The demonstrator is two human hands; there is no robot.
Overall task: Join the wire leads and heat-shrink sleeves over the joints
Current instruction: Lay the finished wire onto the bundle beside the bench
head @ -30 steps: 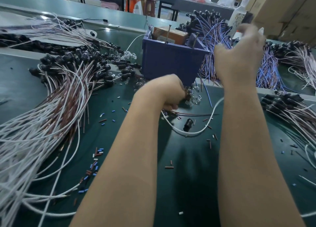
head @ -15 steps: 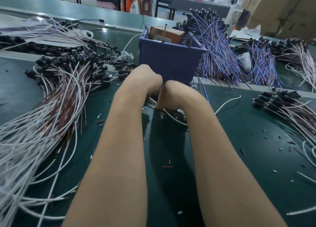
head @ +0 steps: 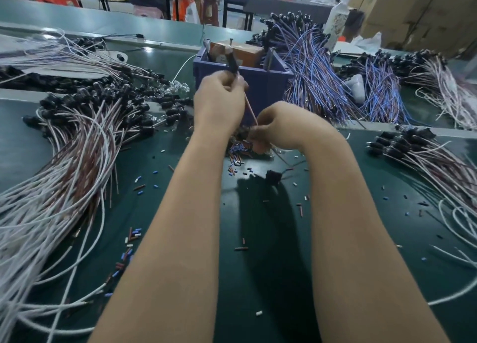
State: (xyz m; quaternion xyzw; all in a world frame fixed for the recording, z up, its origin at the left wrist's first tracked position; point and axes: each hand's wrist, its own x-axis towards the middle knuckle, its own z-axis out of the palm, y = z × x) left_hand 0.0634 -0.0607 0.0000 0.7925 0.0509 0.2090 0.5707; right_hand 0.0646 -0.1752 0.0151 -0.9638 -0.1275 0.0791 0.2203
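My left hand [head: 219, 98] is raised in front of the blue bin and grips a black-capped part [head: 232, 62] with a thin brown wire lead [head: 251, 111] running down from it. My right hand [head: 273, 127] sits lower and to the right, its fingers pinching the lower end of that lead just above a small heap of blue, red and white sleeves [head: 238, 150]. The fingertips of both hands are turned away, so the joint itself is hidden. A loose black part [head: 273, 175] lies on the mat below my right hand.
A blue bin [head: 268, 84] with a brown box stands behind my hands. Bundles of white and brown leads [head: 74, 167] spread over the left, blue and purple ones [head: 312, 84] at the back right, more white ones [head: 433, 162] on the right. Cut sleeves litter the green mat [head: 258, 265].
My left hand has risen from the mat, lifting a black-capped part and its lead. My right hand, earlier up at the blue wire bundle, came down and now pinches the lead.
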